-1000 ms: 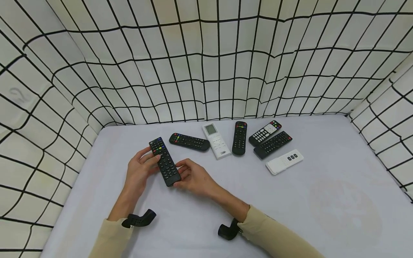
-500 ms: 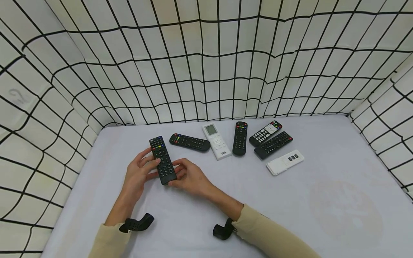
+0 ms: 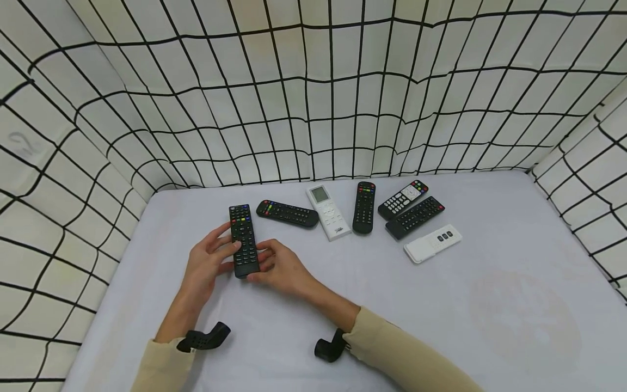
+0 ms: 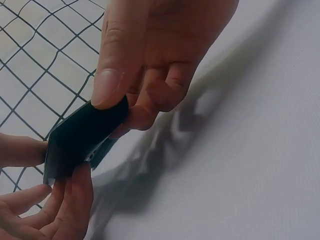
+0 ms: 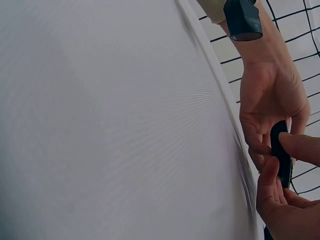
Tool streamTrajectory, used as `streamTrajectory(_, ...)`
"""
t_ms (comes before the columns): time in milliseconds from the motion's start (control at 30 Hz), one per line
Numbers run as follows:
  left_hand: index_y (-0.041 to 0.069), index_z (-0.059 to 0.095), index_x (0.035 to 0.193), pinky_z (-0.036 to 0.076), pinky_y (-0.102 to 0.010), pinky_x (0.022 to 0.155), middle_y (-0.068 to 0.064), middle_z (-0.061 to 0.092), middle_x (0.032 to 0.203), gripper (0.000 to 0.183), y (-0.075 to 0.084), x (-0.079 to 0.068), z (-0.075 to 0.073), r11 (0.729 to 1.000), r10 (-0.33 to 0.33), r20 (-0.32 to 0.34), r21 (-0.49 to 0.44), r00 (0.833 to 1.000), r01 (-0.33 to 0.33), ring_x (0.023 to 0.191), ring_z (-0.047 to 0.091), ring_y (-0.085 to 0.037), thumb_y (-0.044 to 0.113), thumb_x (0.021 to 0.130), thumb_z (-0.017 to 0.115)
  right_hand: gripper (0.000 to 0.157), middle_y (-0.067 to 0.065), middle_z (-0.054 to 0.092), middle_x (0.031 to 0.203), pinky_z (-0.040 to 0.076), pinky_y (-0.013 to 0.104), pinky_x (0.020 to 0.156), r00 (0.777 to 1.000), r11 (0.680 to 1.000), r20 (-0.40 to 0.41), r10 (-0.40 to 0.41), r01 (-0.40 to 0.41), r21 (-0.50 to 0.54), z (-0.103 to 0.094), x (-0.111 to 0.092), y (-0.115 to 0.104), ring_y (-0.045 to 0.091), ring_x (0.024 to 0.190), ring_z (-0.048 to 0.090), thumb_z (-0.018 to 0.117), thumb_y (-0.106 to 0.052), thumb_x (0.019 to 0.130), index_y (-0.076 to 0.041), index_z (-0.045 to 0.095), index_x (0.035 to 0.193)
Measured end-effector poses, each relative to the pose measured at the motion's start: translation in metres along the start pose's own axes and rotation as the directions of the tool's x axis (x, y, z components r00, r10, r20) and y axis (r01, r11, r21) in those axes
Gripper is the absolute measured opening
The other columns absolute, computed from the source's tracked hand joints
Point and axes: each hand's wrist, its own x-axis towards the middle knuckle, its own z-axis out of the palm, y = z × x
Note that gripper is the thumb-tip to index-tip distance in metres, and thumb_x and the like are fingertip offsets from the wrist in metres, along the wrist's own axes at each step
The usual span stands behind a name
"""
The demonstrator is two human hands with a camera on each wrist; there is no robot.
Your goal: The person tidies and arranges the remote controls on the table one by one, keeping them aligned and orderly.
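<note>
Both hands hold a black remote control (image 3: 246,247) above the table's left part, its long side running nearly front to back, buttons up. My left hand (image 3: 203,264) grips its left edge, thumb on top and fingers beneath, as the left wrist view also shows on the remote (image 4: 82,135). At the near right corner, my right hand (image 3: 284,269) pinches the lower end between thumb and fingers. The right wrist view sees the remote (image 5: 281,155) almost edge-on between the two hands.
Behind and to the right lie a black remote (image 3: 287,214), a white remote with a screen (image 3: 329,212), another black one (image 3: 364,208), a white-keyed black one (image 3: 403,200), a slim black one (image 3: 415,218) and a small white one (image 3: 433,244). Black-gridded white walls (image 3: 318,98) surround the table.
The held remote has turned from a slant to nearly straight, its near end swinging left. My right hand has moved left with it; my left hand has shifted slightly left.
</note>
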Motion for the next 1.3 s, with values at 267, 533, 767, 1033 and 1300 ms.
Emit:
streamTrajectory(267, 0.022, 0.033, 0.164, 0.053, -0.013, 0.082, -0.012, 0.042, 0.166, 0.066, -0.004, -0.005, -0.012, 0.997, -0.040, -0.058, 0.067, 0.998, 0.044, 0.110, 0.057, 0.004, 0.028, 0.105, 0.063, 0.064, 0.008, 0.071, 0.113, 0.052, 0.015, 0.079, 0.999, 1.000, 0.052, -0.015, 0.013, 0.027, 0.014, 0.004, -0.004, 0.002, 0.087, 0.066, 0.085, -0.008, 0.086, -0.002, 0.055, 0.141)
streamTrajectory(533, 0.023, 0.031, 0.165, 0.051, -0.013, 0.081, -0.013, 0.039, 0.167, 0.067, -0.006, -0.004, -0.018, 0.992, -0.054, -0.055, 0.108, 0.997, 0.060, 0.118, 0.053, -0.003, 0.030, 0.105, 0.062, 0.062, 0.007, 0.071, 0.110, 0.052, 0.014, 0.077, 0.999, 0.999, 0.042, -0.005, 0.004, 0.038, 0.022, 0.007, -0.006, 0.001, 0.085, 0.065, 0.085, -0.006, 0.085, 0.000, 0.056, 0.139)
streamTrajectory(767, 0.022, 0.033, 0.164, 0.051, -0.011, 0.082, -0.013, 0.040, 0.167, 0.065, -0.008, -0.002, -0.022, 0.988, -0.030, -0.078, 0.148, 0.996, 0.041, 0.125, 0.052, -0.010, 0.032, 0.106, 0.060, 0.061, 0.007, 0.072, 0.110, 0.052, 0.014, 0.078, 1.000, 1.000, 0.026, -0.010, 0.010, 0.013, 0.027, 0.009, -0.009, 0.000, 0.083, 0.065, 0.086, -0.009, 0.085, 0.000, 0.057, 0.138)
streamTrajectory(1033, 0.019, 0.039, 0.162, 0.051, -0.011, 0.081, -0.014, 0.045, 0.162, 0.063, -0.013, 0.000, -0.025, 0.987, -0.037, -0.114, 0.149, 0.993, 0.054, 0.115, 0.054, -0.003, 0.034, 0.105, 0.062, 0.061, 0.004, 0.070, 0.107, 0.052, 0.015, 0.078, 1.000, 1.000, 0.015, 0.008, -0.009, 0.018, 0.034, 0.011, -0.009, 0.000, 0.083, 0.065, 0.086, -0.012, 0.085, 0.000, 0.057, 0.138)
streamTrajectory(1300, 0.019, 0.039, 0.162, 0.049, -0.009, 0.081, -0.015, 0.047, 0.160, 0.061, -0.014, -0.001, -0.027, 0.978, -0.008, -0.104, 0.206, 0.995, 0.029, 0.120, 0.053, -0.009, 0.036, 0.107, 0.059, 0.060, 0.003, 0.071, 0.105, 0.053, 0.015, 0.076, 0.999, 0.999, 0.018, 0.042, -0.043, 0.033, 0.037, 0.013, -0.011, 0.000, 0.082, 0.065, 0.086, -0.011, 0.085, 0.000, 0.058, 0.137)
